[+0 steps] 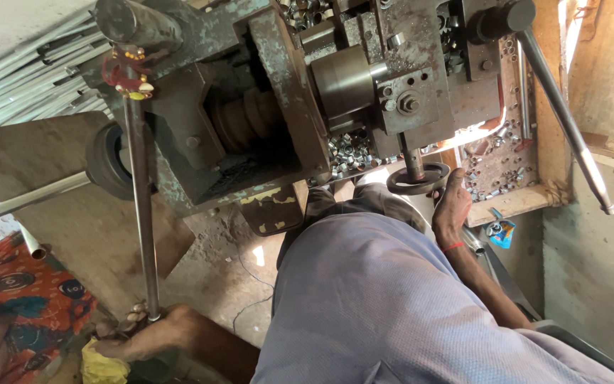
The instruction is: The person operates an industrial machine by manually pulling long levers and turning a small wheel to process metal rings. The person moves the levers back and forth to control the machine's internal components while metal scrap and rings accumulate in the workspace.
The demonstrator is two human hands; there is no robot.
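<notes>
Head view looked down on a worn metal-cutting machine (264,92) with the person's trousered leg (392,306) filling the lower middle. Left hand (143,338) was clenched round the lower end of a long steel lever rod (142,213); the rod ran up between the curled fingers (126,327) and rose almost straight to a red fitting (124,70) on the machine's upper left. Fingers wrapped the rod fully, knuckles toward camera, thumb side hidden. A yellow cloth (101,366) lay just under that hand, touching or nearly so; couldn't tell which. Right hand (453,206) rested on the rim of a small dark handwheel (417,179) below the machine's front block; fingers (455,183) curled over the wheel's right edge, grasping it, palm hanging below the rim. A red thread band (453,247) sat on that wrist. The wheel sat on a short vertical shaft (412,162) coming down from a bolted steel block (406,99). Beside the block, a round steel chuck (342,82) faced right. Small cut metal rings (349,149) were heaped under the chuck and scattered over a wooden tray (509,203) right of the wheel. A second long steel handle (563,117) slanted down to the right, well apart from both hands. Metal tubes (23,78) were stacked at upper left, a patterned orange cloth (23,299) at lower left.
</notes>
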